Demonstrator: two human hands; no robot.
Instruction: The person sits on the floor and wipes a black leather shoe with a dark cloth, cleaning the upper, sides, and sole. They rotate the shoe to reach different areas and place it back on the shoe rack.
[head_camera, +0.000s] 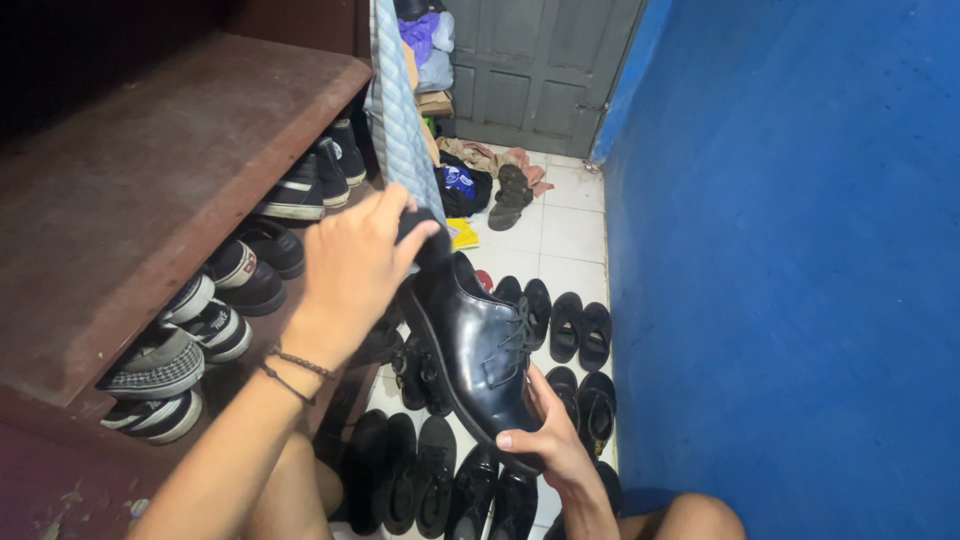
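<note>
between both clamped hands, left hand (355, 265) and right hand (548, 440), a glossy black laced shoe (475, 345)

Glossy black lace-up shoe (478, 345), held tilted

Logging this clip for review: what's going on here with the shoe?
A person holds a shiny black lace-up dress shoe in the air. The right hand supports its toe from below; the left hand is at the heel, its grip on something dark that cannot be made out. Black shoes lie in pairs on the white tile floor, and sneakers fill the brown wooden shelf to the left.
</note>
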